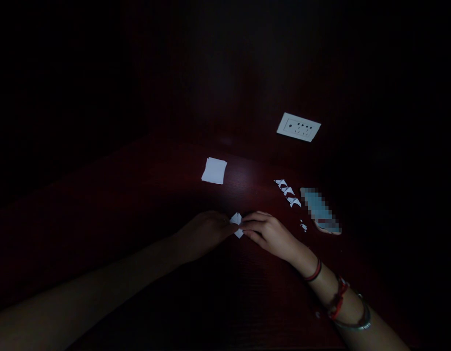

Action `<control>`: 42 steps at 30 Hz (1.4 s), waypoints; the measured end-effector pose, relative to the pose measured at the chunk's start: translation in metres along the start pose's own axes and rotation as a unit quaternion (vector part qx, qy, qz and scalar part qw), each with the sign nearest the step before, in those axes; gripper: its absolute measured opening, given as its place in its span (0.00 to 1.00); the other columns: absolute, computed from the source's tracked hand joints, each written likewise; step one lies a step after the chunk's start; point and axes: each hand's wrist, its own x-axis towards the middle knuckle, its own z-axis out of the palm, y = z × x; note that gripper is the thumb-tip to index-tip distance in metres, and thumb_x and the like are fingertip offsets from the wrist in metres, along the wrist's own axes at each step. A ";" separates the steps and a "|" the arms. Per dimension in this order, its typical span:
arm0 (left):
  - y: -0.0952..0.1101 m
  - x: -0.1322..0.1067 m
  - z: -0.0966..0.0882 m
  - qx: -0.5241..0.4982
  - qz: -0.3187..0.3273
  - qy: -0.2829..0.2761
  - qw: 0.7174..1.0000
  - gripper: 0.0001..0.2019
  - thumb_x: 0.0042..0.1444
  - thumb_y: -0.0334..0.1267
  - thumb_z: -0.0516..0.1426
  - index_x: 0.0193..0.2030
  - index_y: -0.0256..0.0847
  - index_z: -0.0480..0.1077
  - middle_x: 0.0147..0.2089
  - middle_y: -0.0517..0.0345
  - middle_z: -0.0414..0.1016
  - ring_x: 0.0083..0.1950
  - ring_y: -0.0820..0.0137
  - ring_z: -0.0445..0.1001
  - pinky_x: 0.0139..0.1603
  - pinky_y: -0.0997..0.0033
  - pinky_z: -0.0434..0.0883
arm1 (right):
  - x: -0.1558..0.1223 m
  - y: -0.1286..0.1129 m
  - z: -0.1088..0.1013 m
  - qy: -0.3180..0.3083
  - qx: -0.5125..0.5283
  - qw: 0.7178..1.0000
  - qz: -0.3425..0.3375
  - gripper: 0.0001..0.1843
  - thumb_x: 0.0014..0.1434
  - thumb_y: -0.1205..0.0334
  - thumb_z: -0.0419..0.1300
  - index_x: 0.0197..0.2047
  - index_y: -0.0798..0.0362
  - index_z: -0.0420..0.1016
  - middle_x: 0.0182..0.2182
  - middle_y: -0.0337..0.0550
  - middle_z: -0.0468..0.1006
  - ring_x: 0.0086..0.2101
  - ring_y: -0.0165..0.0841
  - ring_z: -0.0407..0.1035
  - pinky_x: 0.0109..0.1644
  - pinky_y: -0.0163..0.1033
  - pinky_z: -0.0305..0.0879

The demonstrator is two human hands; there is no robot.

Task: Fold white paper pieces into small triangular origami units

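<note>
The scene is very dark. My left hand (pixel 205 231) and my right hand (pixel 269 233) meet over a small white folded paper piece (pixel 237 224) on a dark red table (pixel 145 195). Both hands pinch it between fingertips, the left from the left side, the right from the right. My right wrist wears red bands and a metal bangle.
A small stack of white square papers (pixel 214 170) lies beyond the hands. Several folded white paper pieces (pixel 288 191) sit in a row to the right, one more (pixel 303 225) nearer. A phone (pixel 320 210) lies beside them. A white socket plate (pixel 298 126) is further back.
</note>
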 end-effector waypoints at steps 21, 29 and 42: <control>-0.005 0.004 0.012 -0.147 -0.037 0.055 0.987 0.08 0.56 0.33 0.48 0.40 0.43 0.66 0.38 0.60 0.71 0.37 0.73 0.70 0.38 0.74 0.65 | 0.001 0.000 0.000 0.007 0.009 1.000 -0.009 0.12 0.55 0.68 0.52 0.42 0.52 0.71 0.39 0.41 0.71 0.41 0.31 0.63 0.46 0.40 0.60; -0.001 0.005 0.019 -0.239 -0.084 0.126 0.959 0.08 0.54 0.32 0.51 0.41 0.40 0.65 0.38 0.61 0.71 0.36 0.76 0.70 0.38 0.77 0.66 | 0.000 0.000 0.001 0.011 0.017 1.000 -0.011 0.12 0.55 0.68 0.51 0.42 0.52 0.71 0.39 0.42 0.71 0.41 0.31 0.63 0.47 0.40 0.60; 0.004 0.004 0.021 -0.074 -0.093 0.103 0.987 0.16 0.54 0.35 0.51 0.50 0.41 0.58 0.36 0.58 0.72 0.34 0.71 0.71 0.34 0.73 0.67 | 0.001 -0.001 0.000 0.014 0.024 1.000 -0.012 0.12 0.55 0.68 0.51 0.42 0.51 0.71 0.40 0.42 0.71 0.41 0.31 0.64 0.47 0.40 0.60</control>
